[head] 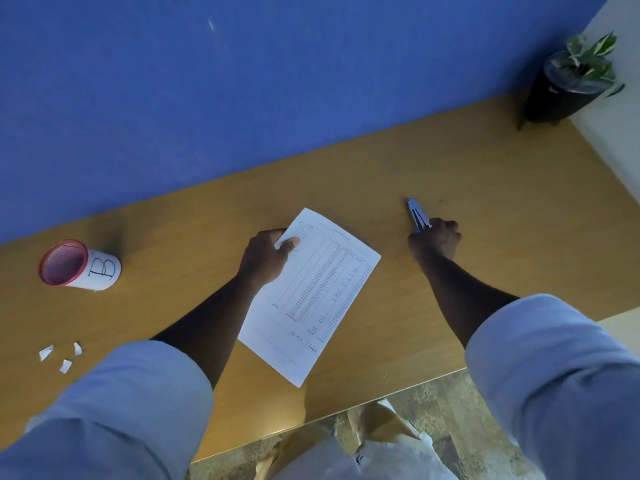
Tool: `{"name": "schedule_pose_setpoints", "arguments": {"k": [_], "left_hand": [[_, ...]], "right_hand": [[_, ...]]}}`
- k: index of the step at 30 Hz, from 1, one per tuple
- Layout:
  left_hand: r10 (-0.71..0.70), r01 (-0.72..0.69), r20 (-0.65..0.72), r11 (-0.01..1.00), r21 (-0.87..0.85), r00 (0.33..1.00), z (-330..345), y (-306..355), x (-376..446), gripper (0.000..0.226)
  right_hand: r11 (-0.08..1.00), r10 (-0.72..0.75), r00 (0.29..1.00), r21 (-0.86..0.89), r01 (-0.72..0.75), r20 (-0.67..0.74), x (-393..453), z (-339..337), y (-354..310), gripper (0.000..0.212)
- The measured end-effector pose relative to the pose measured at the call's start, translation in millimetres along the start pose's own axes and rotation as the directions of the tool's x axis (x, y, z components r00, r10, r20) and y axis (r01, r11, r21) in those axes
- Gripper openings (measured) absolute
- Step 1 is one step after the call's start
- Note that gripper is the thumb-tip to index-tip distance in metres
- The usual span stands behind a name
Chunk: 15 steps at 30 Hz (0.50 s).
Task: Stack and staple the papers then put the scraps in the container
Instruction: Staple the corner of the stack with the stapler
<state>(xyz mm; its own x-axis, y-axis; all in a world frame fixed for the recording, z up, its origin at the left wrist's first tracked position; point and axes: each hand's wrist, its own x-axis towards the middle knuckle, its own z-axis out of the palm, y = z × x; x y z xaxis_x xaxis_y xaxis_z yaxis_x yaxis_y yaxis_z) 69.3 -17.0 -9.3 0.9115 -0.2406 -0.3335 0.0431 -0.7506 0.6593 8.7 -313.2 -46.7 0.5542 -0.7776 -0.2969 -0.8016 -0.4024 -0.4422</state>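
A white printed sheet or stack of papers [318, 296] lies at the middle of the wooden desk [485, 188], angled with its top corner away from me. My left hand [266, 258] grips its upper left edge, thumb on top. To the right, my right hand [438, 237] is closed around the rear of a blue and silver stapler [415, 213], whose nose points away on the desk. Three small white paper scraps [62, 356] lie near the desk's left front. A red mesh container [76, 266] with a white label marked "B" stands at the far left.
A blue wall panel [242, 81] rises behind the desk. A potted plant in a black pot [568, 84] stands at the back right corner. The desk's front edge [381, 398] runs diagonally below the paper, with floor beneath.
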Motion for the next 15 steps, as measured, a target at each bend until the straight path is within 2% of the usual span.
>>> {"name": "schedule_pose_setpoints", "arguments": {"k": [10,15], "left_hand": [[0.019,-0.020,0.028,1.000,0.017,0.999,7,-3,1,0.030],[0.033,-0.034,0.046,0.999,0.013,0.998,6,-6,3,0.032]], "right_hand": [[0.999,-0.005,1.000,0.037,0.005,-0.012,6,9,2,0.031],[0.989,-0.040,0.996,0.141,0.052,-0.085,-7,10,-4,0.035]]}}
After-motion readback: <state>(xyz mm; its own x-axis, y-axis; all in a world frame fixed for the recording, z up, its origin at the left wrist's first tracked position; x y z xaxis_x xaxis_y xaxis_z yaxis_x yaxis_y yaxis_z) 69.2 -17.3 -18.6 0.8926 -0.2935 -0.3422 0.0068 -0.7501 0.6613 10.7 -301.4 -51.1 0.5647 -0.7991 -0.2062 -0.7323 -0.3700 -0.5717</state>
